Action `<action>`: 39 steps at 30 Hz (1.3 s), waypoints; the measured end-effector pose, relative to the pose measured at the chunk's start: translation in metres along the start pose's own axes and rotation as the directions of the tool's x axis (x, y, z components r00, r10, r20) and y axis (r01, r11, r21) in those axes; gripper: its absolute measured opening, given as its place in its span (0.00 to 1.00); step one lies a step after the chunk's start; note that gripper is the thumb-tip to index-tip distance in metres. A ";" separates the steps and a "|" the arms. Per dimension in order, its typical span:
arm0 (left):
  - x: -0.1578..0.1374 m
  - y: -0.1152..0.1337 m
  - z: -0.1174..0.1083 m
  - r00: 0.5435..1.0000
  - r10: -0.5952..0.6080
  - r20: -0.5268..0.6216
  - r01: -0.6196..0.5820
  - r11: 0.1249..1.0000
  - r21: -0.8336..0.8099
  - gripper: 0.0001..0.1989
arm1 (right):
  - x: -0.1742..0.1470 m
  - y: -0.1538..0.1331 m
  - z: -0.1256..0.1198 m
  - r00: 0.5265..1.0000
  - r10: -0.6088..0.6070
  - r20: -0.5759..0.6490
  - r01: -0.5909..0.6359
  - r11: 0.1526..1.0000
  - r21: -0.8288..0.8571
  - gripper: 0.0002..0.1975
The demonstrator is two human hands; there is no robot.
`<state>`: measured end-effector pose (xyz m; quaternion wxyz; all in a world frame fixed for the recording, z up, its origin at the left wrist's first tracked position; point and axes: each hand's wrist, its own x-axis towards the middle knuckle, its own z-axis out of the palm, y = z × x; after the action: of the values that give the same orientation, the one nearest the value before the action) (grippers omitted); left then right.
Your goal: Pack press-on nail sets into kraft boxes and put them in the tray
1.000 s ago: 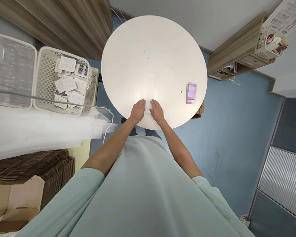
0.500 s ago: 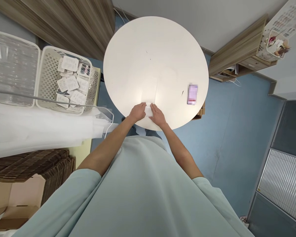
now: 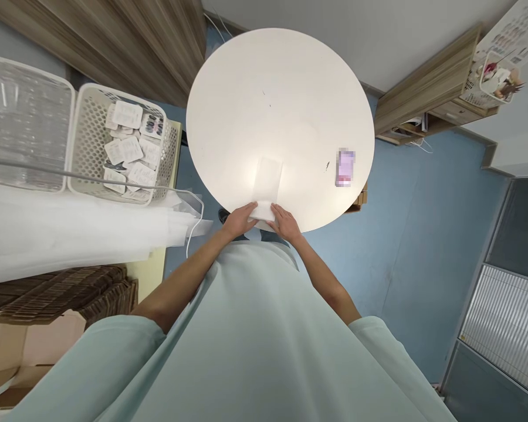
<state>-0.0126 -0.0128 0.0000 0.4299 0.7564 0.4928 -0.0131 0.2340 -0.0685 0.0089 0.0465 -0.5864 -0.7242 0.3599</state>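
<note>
A strip of thin white packing foam (image 3: 268, 179) lies lengthwise on the round white table (image 3: 229, 99), its near end doubled into a thicker flat bundle at the table's front edge. My left hand (image 3: 241, 220) grips the left side of that bundle, fingers on top and thumb toward the near edge. On the opposite side my right hand (image 3: 286, 224) holds it in the same way. Whatever may be inside the folded foam is hidden. A phone-sized object (image 3: 345, 167), pixelated and purple-pink, rests on the table's right side.
To the left stand a white basket (image 3: 81, 140) of small cards and a bin of clear plastic packs (image 3: 22, 123). White sheeting (image 3: 70, 228) and stacked flat cardboard (image 3: 61, 293) lie nearer me. A grey cable (image 3: 114, 180) crosses the baskets. A wooden cabinet (image 3: 426, 88) stands far right.
Both hands have drawn the folded bundle toward me, to the table's near edge. More of the foam strip now shows flat beyond my fingers.
</note>
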 end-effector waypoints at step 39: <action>0.001 0.023 -0.006 0.982 0.180 0.056 -0.186 0.971 0.147 0.34 | 0.006 -0.011 0.013 0.999 -0.022 0.044 0.028 0.989 -0.143 0.33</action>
<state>0.0031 -0.0118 0.0184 0.3808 0.8287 0.4094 -0.0270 0.2170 -0.0695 0.0033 -0.0064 -0.5713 -0.7564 0.3186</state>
